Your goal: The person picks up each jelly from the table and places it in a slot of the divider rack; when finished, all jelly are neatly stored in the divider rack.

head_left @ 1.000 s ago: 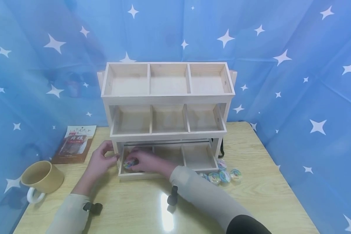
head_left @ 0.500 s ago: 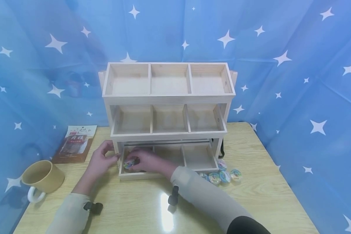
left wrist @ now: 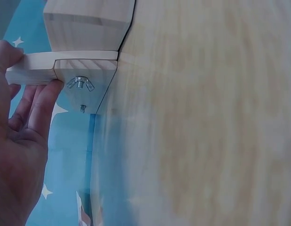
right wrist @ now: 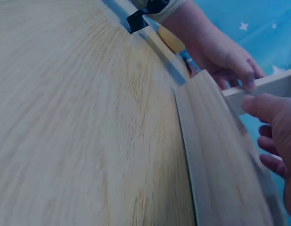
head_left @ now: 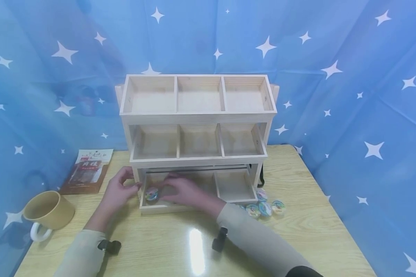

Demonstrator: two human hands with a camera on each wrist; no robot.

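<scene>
A small round cup point(head_left: 151, 194) with a colourful lid lies in the left compartment of the bottom tray of a three-tier wooden rack point(head_left: 197, 118). My right hand point(head_left: 185, 191) is just right of that cup, apart from it, with thumb and fingers spread over the tray. In the right wrist view the same hand point(right wrist: 281, 134) shows loosely bent fingers with nothing between them. At the rack's lower left side, my left hand point(head_left: 122, 189) grips the wooden edge. The left wrist view shows its thumb above and fingertips below the wood point(left wrist: 35, 70), beside a wing nut point(left wrist: 80, 83).
Several more round cups point(head_left: 265, 209) lie on the table point(head_left: 152, 246) by the rack's lower right corner. Toward the left stand a tan mug point(head_left: 49, 209) with a white handle and a brown packet point(head_left: 88, 171). A blue star-patterned cloth point(head_left: 208, 34) hangs behind.
My right hand has let go of the round cup and drawn back to the right; the cup stays in the left compartment. The left hand keeps its place.
</scene>
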